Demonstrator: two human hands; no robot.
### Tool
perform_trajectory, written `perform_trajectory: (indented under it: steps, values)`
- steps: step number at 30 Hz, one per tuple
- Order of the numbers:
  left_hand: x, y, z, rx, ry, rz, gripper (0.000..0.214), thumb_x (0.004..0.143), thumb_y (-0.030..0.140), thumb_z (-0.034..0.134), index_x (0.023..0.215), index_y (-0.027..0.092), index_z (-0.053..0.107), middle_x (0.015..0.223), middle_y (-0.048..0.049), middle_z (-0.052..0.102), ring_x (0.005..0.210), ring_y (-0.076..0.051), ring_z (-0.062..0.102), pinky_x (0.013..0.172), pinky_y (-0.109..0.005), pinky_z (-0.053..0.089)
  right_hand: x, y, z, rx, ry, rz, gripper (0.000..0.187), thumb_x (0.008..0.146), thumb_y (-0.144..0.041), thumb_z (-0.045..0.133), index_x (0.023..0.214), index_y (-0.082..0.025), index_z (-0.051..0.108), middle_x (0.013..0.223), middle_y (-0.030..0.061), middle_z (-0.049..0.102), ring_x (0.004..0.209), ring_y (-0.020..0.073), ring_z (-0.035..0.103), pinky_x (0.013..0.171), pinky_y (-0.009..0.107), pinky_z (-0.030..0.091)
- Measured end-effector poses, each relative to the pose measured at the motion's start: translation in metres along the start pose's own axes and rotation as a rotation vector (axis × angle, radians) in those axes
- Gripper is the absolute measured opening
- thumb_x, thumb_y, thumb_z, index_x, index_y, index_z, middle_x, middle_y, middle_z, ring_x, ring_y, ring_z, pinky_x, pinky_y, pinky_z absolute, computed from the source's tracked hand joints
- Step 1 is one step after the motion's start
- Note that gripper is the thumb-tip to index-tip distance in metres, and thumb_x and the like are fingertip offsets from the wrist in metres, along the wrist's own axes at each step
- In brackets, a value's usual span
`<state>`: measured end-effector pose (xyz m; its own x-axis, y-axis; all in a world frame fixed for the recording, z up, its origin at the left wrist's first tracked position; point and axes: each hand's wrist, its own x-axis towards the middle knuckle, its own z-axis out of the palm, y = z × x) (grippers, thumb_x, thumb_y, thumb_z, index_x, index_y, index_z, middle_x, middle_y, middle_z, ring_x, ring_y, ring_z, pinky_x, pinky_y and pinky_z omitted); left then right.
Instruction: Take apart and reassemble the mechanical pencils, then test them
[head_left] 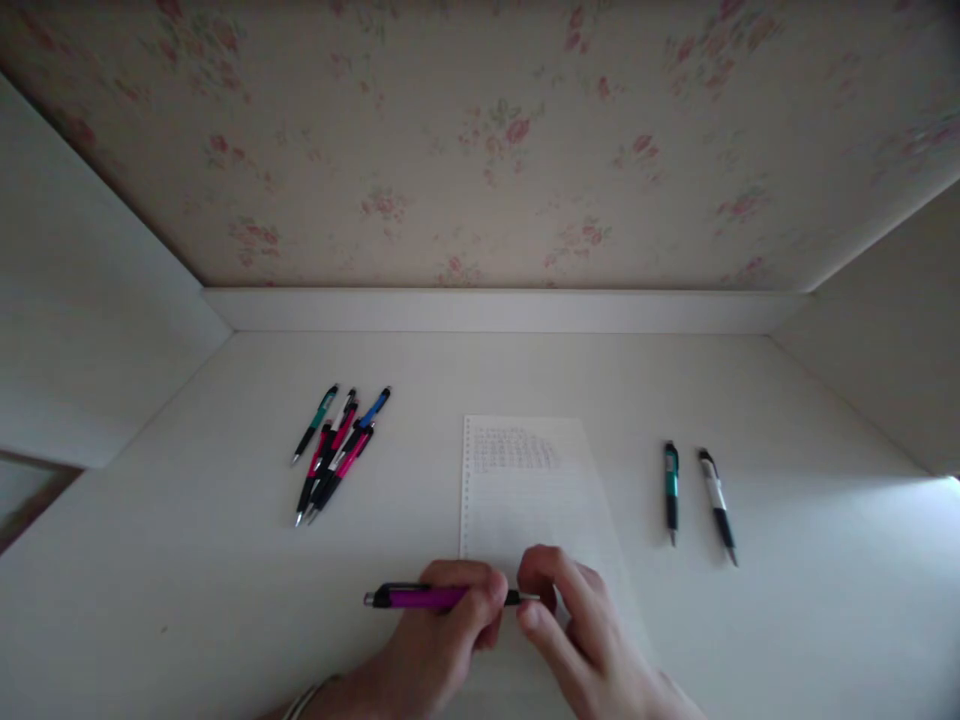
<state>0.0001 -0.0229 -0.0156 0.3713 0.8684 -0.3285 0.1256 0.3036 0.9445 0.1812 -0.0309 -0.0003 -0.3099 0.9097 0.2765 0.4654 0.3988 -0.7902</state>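
My left hand (442, 640) is closed round the barrel of a magenta pen (420, 597), which lies level with its clicker end pointing left. My right hand (577, 630) pinches the pen's black tip end between thumb and forefinger. Both hands hover over the near edge of a lined sheet of paper (525, 480) with faint writing in its upper part.
A loose pile of several pens (337, 450) lies to the left of the sheet. Two pens, a teal one (671, 490) and a white-and-black one (718, 503), lie to the right. White side walls and a low back ledge (495, 310) enclose the white desk.
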Motion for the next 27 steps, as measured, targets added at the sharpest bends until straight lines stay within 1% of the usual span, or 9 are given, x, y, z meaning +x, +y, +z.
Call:
perform_trajectory:
  steps: [4,6,9,11,12,15,17,23,27]
  values:
    - [0.003,0.0,-0.001,0.015,0.001,-0.014,0.059,0.095,0.066,0.043,0.056,0.022,0.039,0.053,0.0052,0.035,0.052,-0.013,0.032,0.052,-0.028,0.027,0.002,0.003,-0.003,0.074,-0.088,0.104,0.035,0.106,-0.037,0.041,0.076,-0.023,0.05,0.063,-0.0027,0.055,0.055,0.012,0.052,0.053,0.024,0.04]
    - [0.004,-0.001,-0.002,-0.003,0.005,-0.045,0.059,0.095,0.067,0.043,0.057,0.022,0.04,0.053,0.0054,0.035,0.052,-0.012,0.032,0.05,-0.027,0.026,0.002,0.004,-0.005,0.116,-0.117,0.136,0.029,0.105,-0.036,0.045,0.081,-0.022,0.054,0.068,-0.0013,0.059,0.06,0.0129,0.055,0.056,0.024,0.042]
    - [0.005,0.0,-0.002,-0.03,0.015,-0.067,0.059,0.093,0.07,0.043,0.058,0.022,0.042,0.053,0.0055,0.036,0.051,-0.012,0.033,0.049,-0.027,0.025,0.003,0.004,-0.01,0.199,-0.132,0.194,0.016,0.101,-0.037,0.052,0.099,-0.022,0.059,0.084,0.0029,0.065,0.072,0.0153,0.06,0.055,0.022,0.045]
    - [0.005,0.003,-0.002,-0.038,0.002,-0.066,0.06,0.092,0.072,0.044,0.058,0.022,0.042,0.053,0.0055,0.036,0.051,-0.012,0.033,0.049,-0.027,0.026,0.004,0.004,-0.012,0.244,-0.12,0.233,0.024,0.099,-0.043,0.055,0.109,-0.022,0.058,0.091,0.0053,0.067,0.075,0.0164,0.061,0.053,0.023,0.046]
    - [0.005,0.006,-0.002,-0.036,-0.009,-0.066,0.061,0.091,0.072,0.044,0.057,0.022,0.041,0.053,0.0054,0.036,0.051,-0.012,0.033,0.05,-0.027,0.026,0.004,0.004,-0.013,0.254,-0.114,0.254,0.027,0.099,-0.046,0.054,0.109,-0.022,0.059,0.09,0.0052,0.067,0.074,0.0164,0.061,0.054,0.023,0.046]
    - [0.005,0.012,-0.002,-0.02,-0.018,-0.066,0.062,0.09,0.075,0.042,0.057,0.022,0.041,0.053,0.005,0.036,0.051,-0.013,0.034,0.049,-0.027,0.026,0.007,0.004,-0.013,0.224,-0.107,0.297,0.035,0.103,-0.046,0.045,0.087,-0.021,0.062,0.073,0.0015,0.064,0.065,0.0145,0.057,0.059,0.025,0.045]
    - [0.005,0.013,-0.002,-0.016,-0.026,-0.059,0.063,0.09,0.075,0.043,0.056,0.022,0.041,0.053,0.0049,0.035,0.051,-0.013,0.034,0.048,-0.027,0.026,0.008,0.004,-0.012,0.192,-0.101,0.301,0.04,0.104,-0.044,0.045,0.076,-0.02,0.061,0.067,0.0008,0.063,0.063,0.0139,0.057,0.058,0.025,0.044]
    - [0.006,0.01,-0.002,-0.033,-0.03,-0.026,0.064,0.09,0.077,0.043,0.057,0.021,0.043,0.053,0.0042,0.037,0.053,-0.013,0.036,0.051,-0.027,0.028,0.007,0.004,-0.013,0.253,-0.057,0.322,0.027,0.097,-0.041,0.06,0.084,-0.02,0.071,0.07,0.0027,0.071,0.062,0.0151,0.062,0.053,0.024,0.045]
    - [0.005,0.009,-0.002,-0.057,-0.024,-0.03,0.065,0.089,0.078,0.042,0.058,0.021,0.045,0.054,0.0043,0.037,0.052,-0.013,0.034,0.051,-0.027,0.027,0.006,0.005,-0.013,0.278,0.005,0.3,0.015,0.093,-0.033,0.065,0.088,-0.021,0.074,0.073,0.0035,0.074,0.064,0.0158,0.065,0.052,0.023,0.048]
